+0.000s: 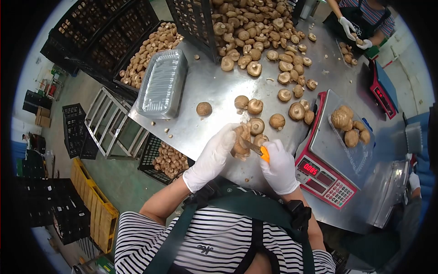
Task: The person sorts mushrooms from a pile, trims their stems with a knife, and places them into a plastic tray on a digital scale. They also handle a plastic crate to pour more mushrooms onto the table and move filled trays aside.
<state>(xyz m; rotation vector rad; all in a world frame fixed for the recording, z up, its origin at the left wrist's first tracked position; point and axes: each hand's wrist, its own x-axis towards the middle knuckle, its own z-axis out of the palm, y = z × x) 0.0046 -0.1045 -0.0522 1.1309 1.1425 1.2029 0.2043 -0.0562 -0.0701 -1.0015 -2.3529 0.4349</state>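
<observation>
Both my hands wear white gloves. My left hand [213, 156] is closed on a mushroom [241, 142] with a split, ragged-looking cap. A knife with an orange handle [264, 154] is gripped in my right hand [279, 167], its blade [251, 146] against that mushroom. Just beyond my hands, several loose brown mushrooms [277, 121] lie on the steel table. On my right is a red scale [325, 181] reading 0.085, and on its plate rests a clear plastic tray [358, 157] with several mushrooms [351, 138] in it.
Stacked clear trays [160, 86] stand at the table's left. A tipped black crate [194, 23] borders a large mushroom heap [255, 27] at the back. More mushroom crates [169, 160] sit below the left edge. A co-worker's gloved hand [347, 28] and a second scale [382, 91] are at the right.
</observation>
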